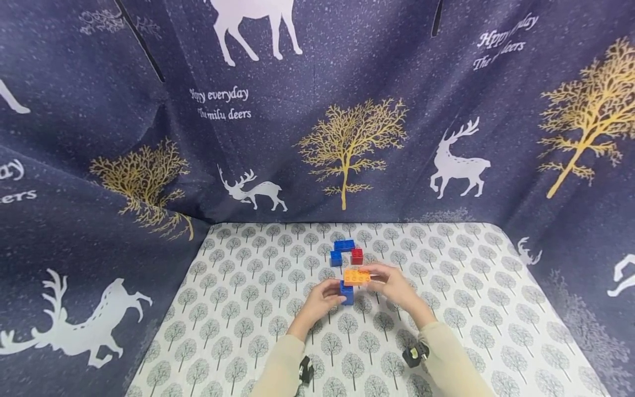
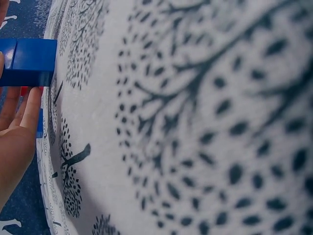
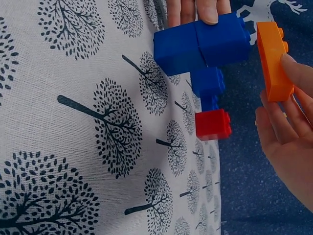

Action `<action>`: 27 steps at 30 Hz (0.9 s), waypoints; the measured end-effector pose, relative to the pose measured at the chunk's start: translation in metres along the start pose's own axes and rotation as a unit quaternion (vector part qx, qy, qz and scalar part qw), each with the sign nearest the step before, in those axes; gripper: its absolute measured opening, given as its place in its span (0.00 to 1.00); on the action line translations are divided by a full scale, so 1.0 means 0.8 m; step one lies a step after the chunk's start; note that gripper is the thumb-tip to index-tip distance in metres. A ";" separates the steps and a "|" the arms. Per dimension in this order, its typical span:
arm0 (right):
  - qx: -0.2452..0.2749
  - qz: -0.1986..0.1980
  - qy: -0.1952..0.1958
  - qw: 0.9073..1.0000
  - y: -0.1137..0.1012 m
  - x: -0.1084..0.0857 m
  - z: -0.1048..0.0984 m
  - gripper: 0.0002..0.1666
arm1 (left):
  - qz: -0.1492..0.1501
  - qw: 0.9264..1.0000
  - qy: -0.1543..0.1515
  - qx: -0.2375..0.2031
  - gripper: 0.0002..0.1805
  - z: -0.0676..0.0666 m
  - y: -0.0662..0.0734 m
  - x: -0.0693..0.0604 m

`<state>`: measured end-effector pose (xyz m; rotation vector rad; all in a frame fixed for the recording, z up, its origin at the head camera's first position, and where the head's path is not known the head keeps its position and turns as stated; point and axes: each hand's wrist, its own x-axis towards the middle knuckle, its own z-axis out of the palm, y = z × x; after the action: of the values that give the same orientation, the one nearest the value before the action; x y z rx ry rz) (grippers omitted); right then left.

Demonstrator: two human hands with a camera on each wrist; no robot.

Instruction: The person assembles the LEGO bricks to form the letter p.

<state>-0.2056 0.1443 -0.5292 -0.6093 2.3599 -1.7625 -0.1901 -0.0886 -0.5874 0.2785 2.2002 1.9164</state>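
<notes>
In the head view my left hand (image 1: 321,300) holds a stack of two blue toy building blocks (image 1: 346,295), one on top of the other. The left wrist view shows the stack (image 2: 34,55) upright beside the fingers of my left hand (image 2: 17,147). Between thumb and fingers, my right hand (image 3: 288,122) pinches an orange building block (image 3: 274,63). In the right wrist view a gap separates this block from the studs of the blue stack (image 3: 203,41). Whether the stack touches the cloth cannot be told.
Beyond the hands stand a red block (image 1: 357,256), a small blue block (image 1: 335,258) and a longer blue block (image 1: 344,245). A white cloth with tree prints (image 1: 238,325) covers the table. Dark blue curtain fabric (image 1: 307,165) hangs behind and at both sides.
</notes>
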 end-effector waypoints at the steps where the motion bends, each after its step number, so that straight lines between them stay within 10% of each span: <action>1: 0.001 -0.005 -0.003 1.000 0.001 0.000 0.000 0.22 | 0.000 1.000 0.000 -0.001 0.25 0.000 0.000 -0.001; 27: -0.013 -0.055 -0.045 0.997 -0.024 -0.002 0.012 0.23 | 0.000 1.000 -0.007 -0.001 0.23 0.000 0.008 -0.002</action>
<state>-0.1960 0.1319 -0.5140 -0.8191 2.3335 -1.7094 -0.1885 -0.0880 -0.5811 0.2907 2.1906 1.9109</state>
